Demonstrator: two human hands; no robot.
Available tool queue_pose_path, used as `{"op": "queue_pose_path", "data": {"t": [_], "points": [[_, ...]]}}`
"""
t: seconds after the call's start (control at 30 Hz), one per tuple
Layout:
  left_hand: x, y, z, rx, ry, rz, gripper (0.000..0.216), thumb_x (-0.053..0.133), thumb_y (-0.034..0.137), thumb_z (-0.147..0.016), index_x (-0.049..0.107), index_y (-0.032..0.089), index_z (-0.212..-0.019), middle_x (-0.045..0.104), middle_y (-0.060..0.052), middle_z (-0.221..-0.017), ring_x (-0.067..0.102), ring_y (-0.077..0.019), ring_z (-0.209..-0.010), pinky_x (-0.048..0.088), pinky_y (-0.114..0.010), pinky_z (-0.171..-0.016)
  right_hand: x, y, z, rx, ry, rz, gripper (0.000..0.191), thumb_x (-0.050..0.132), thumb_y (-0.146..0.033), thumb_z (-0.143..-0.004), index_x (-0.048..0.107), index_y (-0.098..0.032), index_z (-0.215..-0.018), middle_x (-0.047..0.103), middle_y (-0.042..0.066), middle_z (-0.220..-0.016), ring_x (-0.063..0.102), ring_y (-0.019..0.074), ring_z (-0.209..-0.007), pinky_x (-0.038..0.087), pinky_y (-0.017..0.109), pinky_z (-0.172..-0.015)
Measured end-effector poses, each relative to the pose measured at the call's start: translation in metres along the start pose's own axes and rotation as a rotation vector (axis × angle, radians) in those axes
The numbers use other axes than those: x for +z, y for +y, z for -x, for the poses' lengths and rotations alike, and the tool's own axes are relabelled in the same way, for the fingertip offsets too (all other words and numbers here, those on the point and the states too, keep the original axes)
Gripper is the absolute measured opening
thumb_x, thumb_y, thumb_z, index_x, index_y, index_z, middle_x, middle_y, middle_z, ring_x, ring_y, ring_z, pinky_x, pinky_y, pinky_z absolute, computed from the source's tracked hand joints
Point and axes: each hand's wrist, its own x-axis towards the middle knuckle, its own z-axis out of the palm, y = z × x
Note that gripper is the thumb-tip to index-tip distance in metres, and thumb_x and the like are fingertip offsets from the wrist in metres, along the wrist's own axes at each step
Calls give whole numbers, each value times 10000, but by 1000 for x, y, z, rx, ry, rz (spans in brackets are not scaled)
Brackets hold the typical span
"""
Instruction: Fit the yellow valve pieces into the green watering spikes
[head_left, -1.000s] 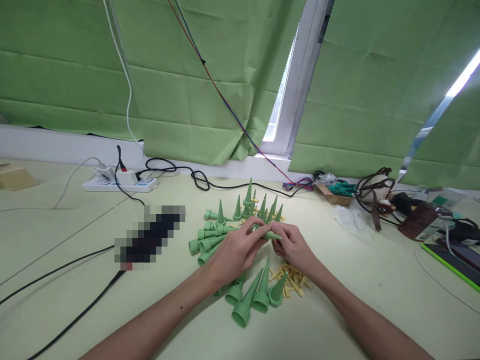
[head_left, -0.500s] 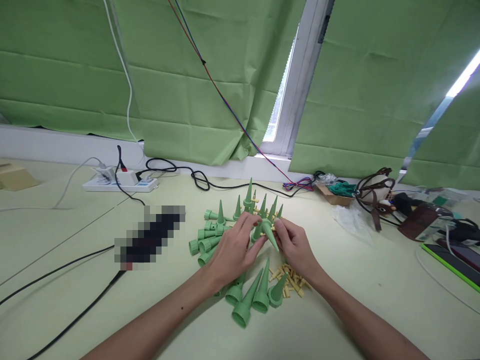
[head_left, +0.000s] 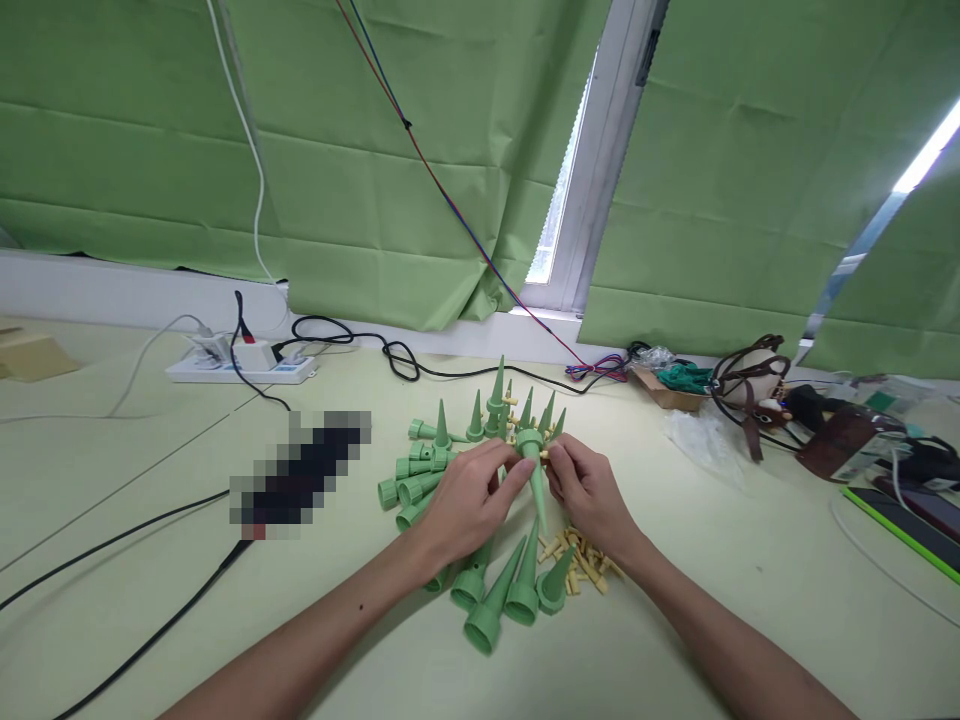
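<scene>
My left hand (head_left: pixel 480 492) is closed on a green plastic plant watering spike (head_left: pixel 535 490), which hangs with its point down and toward me. At the right side of that spike, my right hand (head_left: pixel 589 490) pinches a small yellow valve (head_left: pixel 545 455) between thumb and fingers. Whether the valve sits in the spike's hole I cannot tell. Loose yellow valves (head_left: pixel 589 565) lie heaped below my right hand. Several green spikes (head_left: pixel 484 625) lie in front of my hands, and more spikes (head_left: pixel 415 490) lie to the left, partly behind my left hand.
Behind my hands, green spikes (head_left: pixel 498 385) stand upright, some with yellow valves at their sides. A blurred dark object (head_left: pixel 300 475) with a cable lies left. A power strip (head_left: pixel 241 371) sits at the back. Right are a small cardboard box (head_left: pixel 670 396) and a plastic bag (head_left: pixel 709 445).
The held spike has turned from slanting right to pointing more straight down, with its wide end now showing. Both hands have stayed nearly in place.
</scene>
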Motion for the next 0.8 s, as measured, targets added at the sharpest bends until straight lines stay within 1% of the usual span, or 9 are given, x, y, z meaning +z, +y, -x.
{"op": "queue_pose_path", "data": {"t": [0.1, 0.33, 0.57, 0.8], "points": [[0, -1, -1, -19, -20, 24, 376, 433, 429, -985, 492, 171, -718, 497, 15, -687, 443, -125, -609, 351, -262, -576, 0, 0, 1, -25, -53, 14, 353, 390, -450, -1006, 433, -218, -744, 393, -46, -582, 370, 122, -515, 304, 253, -504], [0, -2, 0, -5, -27, 50, 346, 457, 429, -976, 511, 171, -753, 519, 10, -732, 450, -118, -615, 364, -256, -582, 0, 1, 2, -21, -63, -20, 346, 392, -455, -1006, 446, -217, -761, 381, -54, -569, 355, 115, -499, 298, 251, -496], [0, -3, 1, 35, -5, 53, 359, 463, 424, -974, 532, 165, -736, 515, 3, -717, 440, -118, -616, 371, -262, -593, 3, 0, 2, 36, -90, -180, 373, 433, -518, -978, 442, -219, -755, 349, -72, -548, 305, 95, -446, 269, 246, -442], [1, -5, 1, 57, 15, 60, 298, 519, 386, -958, 523, 165, -758, 502, 12, -735, 430, -107, -609, 366, -251, -583, 4, -1, -1, 91, -134, -345, 368, 453, -527, -969, 453, -216, -772, 326, -87, -516, 290, 80, -401, 263, 235, -404]]}}
